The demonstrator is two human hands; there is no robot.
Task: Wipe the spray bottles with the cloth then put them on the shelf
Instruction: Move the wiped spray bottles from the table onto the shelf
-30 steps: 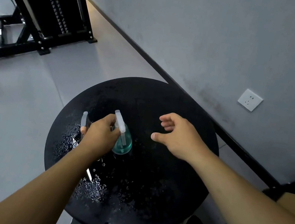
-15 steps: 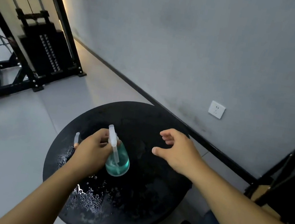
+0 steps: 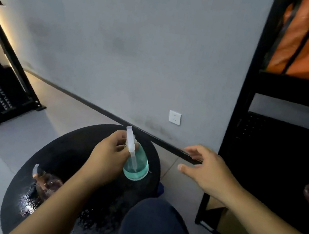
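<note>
The left hand (image 3: pixel 109 157) grips the teal spray bottle (image 3: pixel 135 164) by its neck, above the round black table (image 3: pixel 74 150), nozzle pointing far. The black shelf (image 3: pixel 279 150) stands to its right; the right hand (image 3: pixel 208 170), fingers loosely spread and empty, is nearer it.

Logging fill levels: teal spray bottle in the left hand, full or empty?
Partly full. Teal liquid fills the lower body of the spray bottle held by the left hand; the exact level is unclear.

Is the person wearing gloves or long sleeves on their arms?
No. Both the left hand and the right hand are bare, with no gloves, rings or watch showing. Both forearms are bare too; no sleeve shows in the picture.
</note>
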